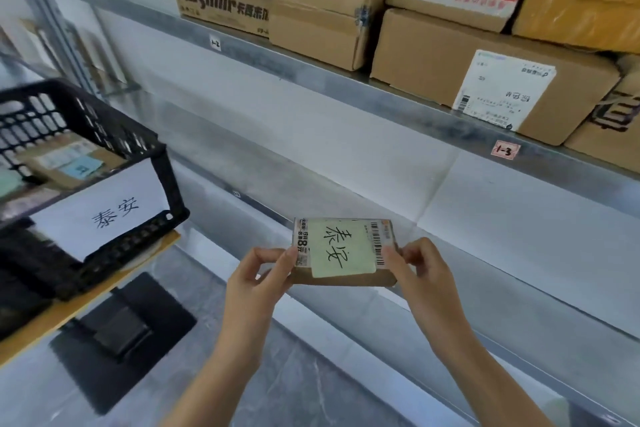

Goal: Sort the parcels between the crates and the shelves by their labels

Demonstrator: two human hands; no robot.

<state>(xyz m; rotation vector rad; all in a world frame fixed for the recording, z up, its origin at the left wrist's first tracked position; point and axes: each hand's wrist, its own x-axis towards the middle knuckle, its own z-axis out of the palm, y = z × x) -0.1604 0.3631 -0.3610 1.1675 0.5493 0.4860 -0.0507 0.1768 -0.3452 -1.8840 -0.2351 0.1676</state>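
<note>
Plainly, the small flat parcel (346, 279) is up in the air, in front of the bare lower shelf (519, 218) and to the right of the black crate (164, 180), touching neither. The left hand (263, 274) pinches its left end and the right hand (419, 267) pinches its right end, thumbs on the labelled face. It looks like stiff brown card, light enough for fingertips alone, and unlikely to sag or slip. The green note (341, 248) carries handwritten characters that seem to match the white sign (100, 208) on the crate's front wall. The note overhangs the printed label and may peel, so the short ends, away from it, are the safer hold.
</note>
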